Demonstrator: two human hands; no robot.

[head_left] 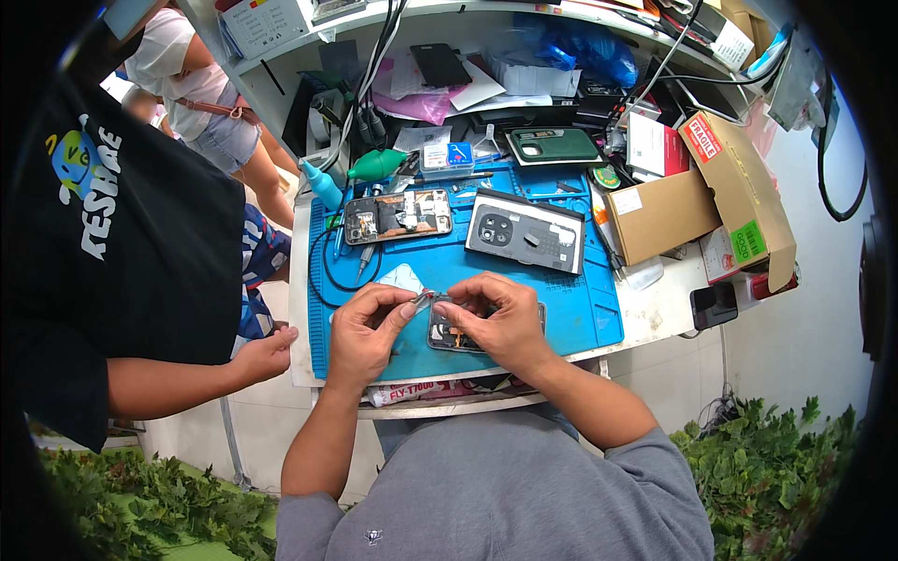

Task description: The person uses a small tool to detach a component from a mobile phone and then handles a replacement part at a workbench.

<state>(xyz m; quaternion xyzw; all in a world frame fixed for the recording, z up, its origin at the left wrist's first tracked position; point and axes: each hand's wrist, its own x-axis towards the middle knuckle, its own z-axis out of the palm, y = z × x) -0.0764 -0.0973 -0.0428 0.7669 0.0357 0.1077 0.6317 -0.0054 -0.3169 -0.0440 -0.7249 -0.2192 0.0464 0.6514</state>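
Observation:
Both of my hands meet over the near part of a blue work mat (585,323). My left hand (363,338) is closed, thumb and forefinger pinching a small silvery and reddish piece (425,297) too small to name. Fingertips of my right hand (505,325) are pressed together at that piece's other side; what they grip is hidden. Under the right hand lies an opened phone (446,337), its inner parts showing and its middle covered by the hand. A white patch (400,278) lies just beyond my left fingers.
Farther back lie a second opened phone (398,217) and a phone back panel in a tray (526,234). A green phone case (554,146), green blower (377,165) and cardboard boxes (664,217) stand behind. A screwdriver-like tool (367,257) and cable lie left. Someone's hand (265,357) is beside the table.

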